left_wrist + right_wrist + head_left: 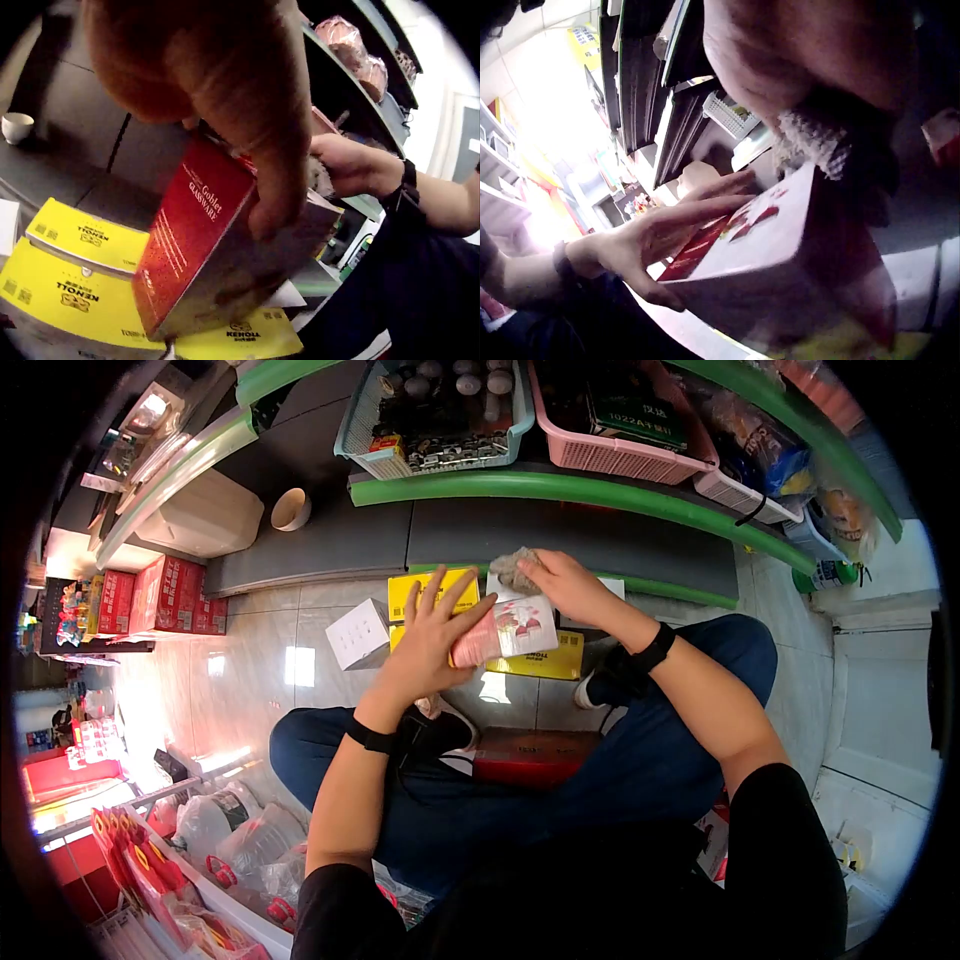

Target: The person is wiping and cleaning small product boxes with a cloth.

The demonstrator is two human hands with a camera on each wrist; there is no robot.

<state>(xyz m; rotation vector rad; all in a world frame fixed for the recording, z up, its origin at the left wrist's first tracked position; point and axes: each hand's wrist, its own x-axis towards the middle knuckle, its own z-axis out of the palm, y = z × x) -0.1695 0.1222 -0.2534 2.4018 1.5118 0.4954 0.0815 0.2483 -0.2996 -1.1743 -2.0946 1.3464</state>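
My left hand (pixel 428 643) grips one end of a goblet glassware box (pixel 528 626), fingers spread over the top and thumb on the near side. Its red end (pixel 191 225), lettered "Goblet GLASSWARE", shows in the left wrist view; the right wrist view shows a white face with red pictures. The box is tilted over yellow KENOLL boxes (pixel 71 292). In my right hand (pixel 572 588) is a bunched grey cloth (pixel 511 571), held at the far edge of the box. The right wrist view shows the cloth (pixel 810 142) right at the box's corner.
A white box (pixel 357 634) stands on the tiled floor left of the yellow ones. Ahead is a dark shelf with green edging (pixel 520 486), bearing a blue basket (pixel 437 463) and a pink basket (pixel 625 457). A white cup (pixel 291 510) sits on the lower shelf. Bagged plastic bottles (pixel 262 840) lie at left.
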